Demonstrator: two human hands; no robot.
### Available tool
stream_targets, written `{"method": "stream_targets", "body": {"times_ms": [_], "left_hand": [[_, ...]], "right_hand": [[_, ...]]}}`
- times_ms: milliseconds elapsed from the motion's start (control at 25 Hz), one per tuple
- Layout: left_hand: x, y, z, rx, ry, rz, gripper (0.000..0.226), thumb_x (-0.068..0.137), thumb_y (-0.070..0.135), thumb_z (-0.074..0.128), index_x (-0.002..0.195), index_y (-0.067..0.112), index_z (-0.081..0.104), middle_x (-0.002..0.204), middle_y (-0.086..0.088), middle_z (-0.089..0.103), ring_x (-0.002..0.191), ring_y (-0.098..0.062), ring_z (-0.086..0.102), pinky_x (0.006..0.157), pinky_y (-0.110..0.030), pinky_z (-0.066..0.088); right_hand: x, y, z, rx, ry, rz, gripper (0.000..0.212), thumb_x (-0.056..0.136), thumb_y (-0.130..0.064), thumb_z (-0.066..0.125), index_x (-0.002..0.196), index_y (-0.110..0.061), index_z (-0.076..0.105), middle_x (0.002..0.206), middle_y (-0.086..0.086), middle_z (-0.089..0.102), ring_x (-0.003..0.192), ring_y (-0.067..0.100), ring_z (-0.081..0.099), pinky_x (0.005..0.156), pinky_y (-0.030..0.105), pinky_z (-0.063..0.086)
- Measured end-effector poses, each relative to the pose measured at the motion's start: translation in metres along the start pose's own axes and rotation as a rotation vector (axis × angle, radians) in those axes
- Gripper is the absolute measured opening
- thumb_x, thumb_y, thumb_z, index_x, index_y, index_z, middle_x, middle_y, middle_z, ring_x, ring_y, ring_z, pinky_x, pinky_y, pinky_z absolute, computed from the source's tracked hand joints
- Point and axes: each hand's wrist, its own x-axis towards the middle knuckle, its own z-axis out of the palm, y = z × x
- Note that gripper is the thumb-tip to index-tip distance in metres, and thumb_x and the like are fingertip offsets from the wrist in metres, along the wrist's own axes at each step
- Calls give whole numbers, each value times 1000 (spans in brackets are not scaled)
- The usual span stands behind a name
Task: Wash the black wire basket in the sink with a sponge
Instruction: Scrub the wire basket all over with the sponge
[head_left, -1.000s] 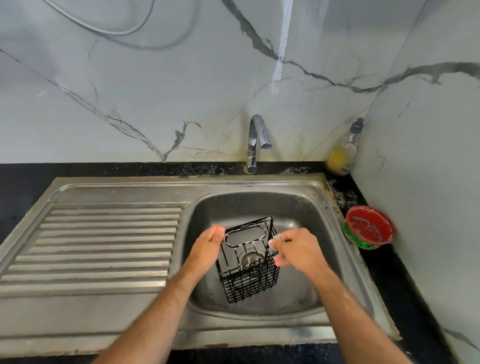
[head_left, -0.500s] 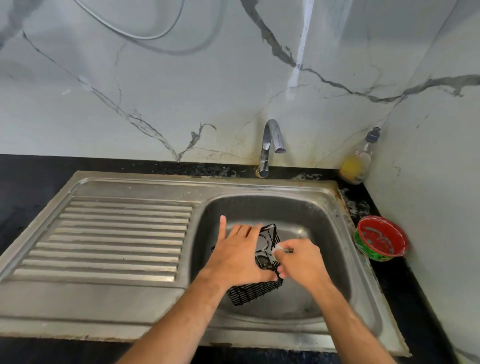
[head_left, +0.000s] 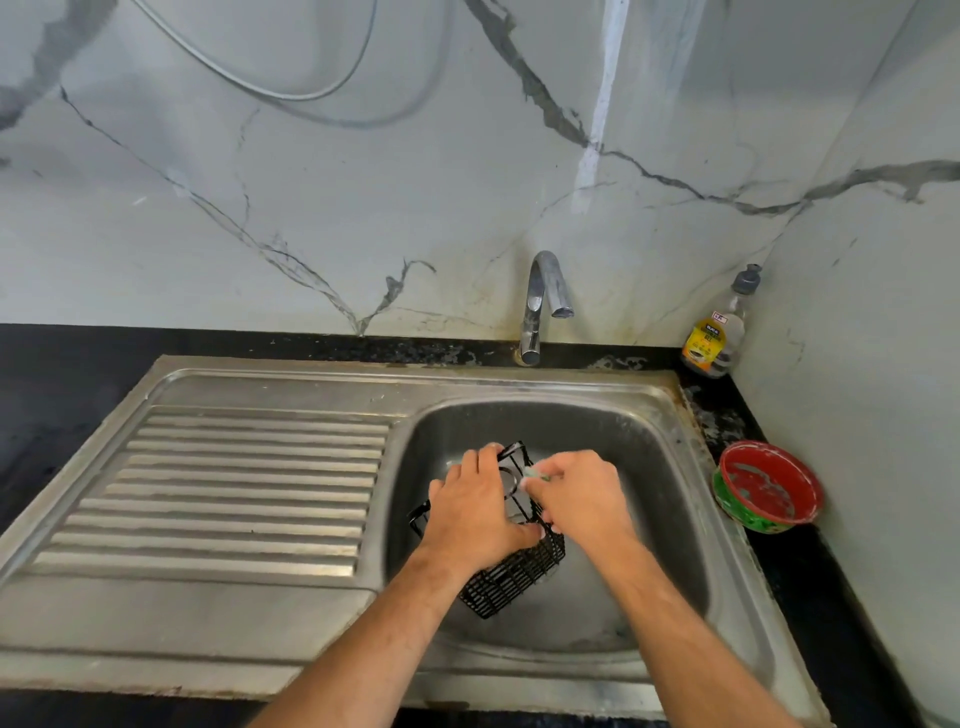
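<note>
1. The black wire basket (head_left: 511, 574) is inside the basin of the stainless steel sink (head_left: 670, 467), tilted over so that its open top faces up and away from the person and its grid bottom points toward the near rim.
2. The left hand (head_left: 475, 512) lies over the basket's left side, with fingers curled over the top edge and the thumb against the wires, gripping it. Most of the basket's upper half is hidden beneath this hand.
3. The right hand (head_left: 579, 496) is just right of the basket, touching its upper right edge. Its fingers are curled and pinch a small pale green sponge (head_left: 535, 474), only a sliver of which shows, pressed against the basket's rim.
4. The two hands nearly meet over the basket, which sits between them.
5. A curved chrome tap (head_left: 540, 301) stands behind the basin; no water shows running from it.
6. The ribbed steel draining board (head_left: 244, 488) lies left of the basin.
7. On the black table (head_left: 779, 571) to the right sits a round red and green bowl (head_left: 768, 487), and in the far corner stands a clear bottle with a yellow label and grey cap (head_left: 719, 332).
</note>
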Motion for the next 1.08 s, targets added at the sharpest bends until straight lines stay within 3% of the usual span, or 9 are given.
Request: {"method": "stream_targets", "body": {"times_ms": [120, 280, 400, 520, 600, 720, 800, 960, 1080], "left_hand": [[2, -2, -1, -7, -2, -33, 111, 69, 68, 74, 154, 20, 20, 143, 2, 41, 135, -22, 42, 108, -46, 36], [-5, 2, 4, 15, 38, -35, 111, 70, 68, 72, 154, 19, 19, 143, 2, 40, 134, -21, 41, 106, -44, 36], [-6, -1, 1, 48, -2, -33, 121, 64, 72, 77, 155, 19, 17, 146, 2, 38, 137, -22, 39, 108, -45, 35], [-10, -6, -1, 106, -42, -53, 138, 54, 77, 80, 157, 17, 12, 148, 2, 36, 137, -23, 36, 111, -48, 34], [-11, -7, -1, 123, -33, -50, 135, 58, 75, 81, 157, 17, 10, 148, 2, 36, 136, -23, 36, 111, -48, 34], [-13, -8, 2, 105, -13, -38, 130, 62, 70, 82, 157, 17, 11, 148, 3, 36, 137, -21, 35, 113, -47, 33], [-14, -8, 3, 97, -5, -30, 128, 62, 69, 82, 157, 18, 12, 147, 4, 37, 137, -20, 35, 113, -45, 33], [-13, -14, 1, 76, -28, -3, 126, 61, 68, 84, 156, 19, 16, 148, 6, 35, 137, -18, 35, 112, -45, 33], [-13, -20, -4, 25, -17, -32, 128, 59, 64, 86, 156, 20, 16, 147, 5, 37, 137, -19, 36, 112, -46, 34]], "right_hand": [[-10, 15, -1, -16, 18, -56, 11, 80, -24, 77, 89, -30, 78, 71, -16, 69, 60, 1, 66, 71, 30, 61], [-2, 7, 3, -110, 41, -157, 7, 82, -25, 76, 87, -29, 79, 78, -19, 70, 69, -5, 65, 75, 19, 55], [7, 9, 10, 89, 5, -106, 14, 83, -26, 79, 97, -27, 78, 88, -14, 74, 74, -1, 65, 75, 18, 52], [2, 26, 12, 443, -104, -51, 18, 85, -5, 74, 101, -13, 75, 73, -4, 73, 59, 11, 59, 55, 29, 49], [0, 31, 8, 576, -131, -73, 21, 84, 6, 69, 97, -10, 74, 69, 0, 69, 59, 18, 57, 52, 30, 46], [5, 27, 6, 118, -77, -244, 27, 82, -4, 72, 88, -30, 76, 77, -14, 71, 65, 1, 61, 64, 13, 47], [7, 17, 10, -136, 12, -353, 25, 86, -12, 70, 96, -33, 75, 90, -18, 69, 74, -7, 60, 69, 1, 40], [7, 9, 13, -171, -65, -448, 31, 90, -8, 66, 106, -33, 77, 92, -17, 62, 72, -8, 55, 67, 0, 36], [4, 18, 4, -191, -191, -476, 42, 86, 3, 61, 90, -35, 78, 85, -15, 64, 73, -3, 58, 66, 8, 40]]}}
